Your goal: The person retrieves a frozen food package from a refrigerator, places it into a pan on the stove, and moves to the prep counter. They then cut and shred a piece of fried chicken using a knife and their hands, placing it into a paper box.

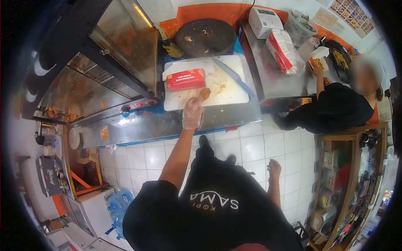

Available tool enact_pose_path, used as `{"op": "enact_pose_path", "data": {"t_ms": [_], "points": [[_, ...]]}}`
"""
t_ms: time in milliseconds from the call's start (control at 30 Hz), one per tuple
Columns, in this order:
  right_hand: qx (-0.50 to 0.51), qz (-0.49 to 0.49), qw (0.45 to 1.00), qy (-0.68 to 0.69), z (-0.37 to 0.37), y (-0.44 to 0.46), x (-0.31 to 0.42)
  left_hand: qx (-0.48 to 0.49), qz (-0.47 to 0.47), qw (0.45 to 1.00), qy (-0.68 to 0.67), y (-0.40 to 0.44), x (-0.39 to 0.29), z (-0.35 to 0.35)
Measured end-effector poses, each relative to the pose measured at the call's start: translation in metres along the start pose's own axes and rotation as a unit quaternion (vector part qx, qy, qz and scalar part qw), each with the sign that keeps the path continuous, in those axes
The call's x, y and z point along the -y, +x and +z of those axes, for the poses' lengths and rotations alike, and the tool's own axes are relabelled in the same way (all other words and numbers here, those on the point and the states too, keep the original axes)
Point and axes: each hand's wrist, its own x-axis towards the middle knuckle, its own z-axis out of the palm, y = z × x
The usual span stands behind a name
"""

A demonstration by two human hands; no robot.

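Observation:
My left hand (pixel 193 113), in a clear plastic glove, is closed on a brown piece of fried chicken (pixel 204 93) over the front of a white cutting board (pixel 230 94). Just behind it on the board lies a red box (pixel 186 79) with white lettering. A knife (pixel 234 77) with a blue handle rests along the board's right side, among brown stains and crumbs. My right hand (pixel 274 168), bare, hangs low at my side above the tiled floor. Its fingers are loosely curled and apart, with nothing in them.
Left of the board stands a glass-fronted display warmer (pixel 121 46). A round dark chopping block (pixel 206 37) sits behind. On the right counter are a white printer (pixel 266 21) and a red-white pack (pixel 284 50). A co-worker (pixel 335 104) there handles a food box (pixel 319 63).

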Motion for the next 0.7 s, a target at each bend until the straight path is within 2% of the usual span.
{"op": "enact_pose_path", "data": {"t_ms": [33,100,233,333,400,533,600,700], "points": [[-0.005,0.006,1.0,-0.003,0.011,-0.001,0.006,0.007,-0.002,1.0,-0.005,-0.008,0.005,-0.003],[0.007,-0.006,1.0,0.015,0.035,0.002,0.018,-0.057,0.013,0.998,-0.001,-0.017,0.014,-0.004],[0.032,0.001,0.999,0.012,0.081,-0.008,0.046,-0.035,-0.002,0.998,-0.043,-0.011,0.017,-0.013],[0.042,0.001,0.999,0.016,0.106,-0.017,0.052,0.011,0.03,0.997,-0.063,-0.008,0.033,-0.012],[0.056,0.007,0.998,0.007,0.116,-0.021,0.055,0.062,-0.007,0.99,-0.125,-0.002,0.038,-0.016],[0.059,0.018,0.998,0.016,0.124,-0.026,0.044,0.054,-0.06,0.979,-0.187,0.007,0.04,-0.016],[0.049,0.025,0.998,0.016,0.124,-0.03,0.04,0.066,-0.197,0.95,-0.232,0.013,0.036,-0.02],[0.036,0.028,0.999,0.021,0.124,-0.038,0.034,0.092,-0.248,0.941,-0.209,0.016,0.041,-0.022]]}}
